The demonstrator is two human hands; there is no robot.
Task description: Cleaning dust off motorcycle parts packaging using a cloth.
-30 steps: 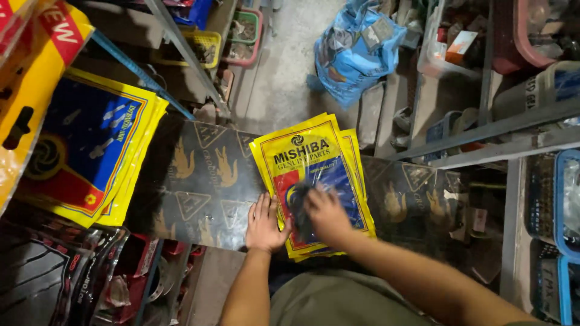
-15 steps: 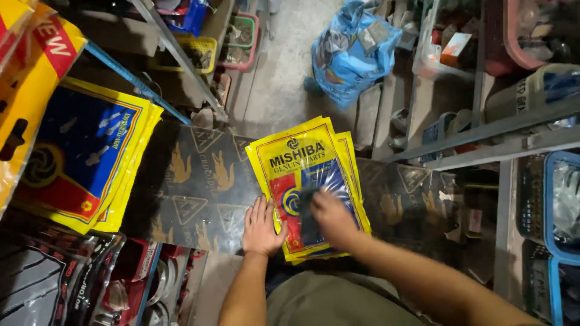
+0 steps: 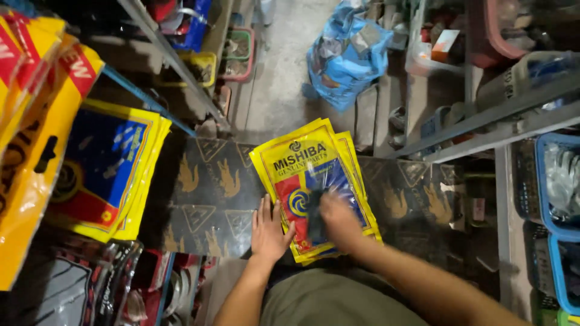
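Pressing yellow packet stack [image 3: 314, 163], long axis pointing away, slightly tilted left

Right hand [image 3: 339, 218] motion-blurred over packet [image 3: 314, 181]

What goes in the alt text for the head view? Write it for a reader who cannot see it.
Seen from above, a person's left hand lies flat on the edge of a stack of yellow plastic packets on a dark patterned board, while the right hand presses a dark object onto the top packet. More yellow packets lie left; a blue bag sits on the floor.
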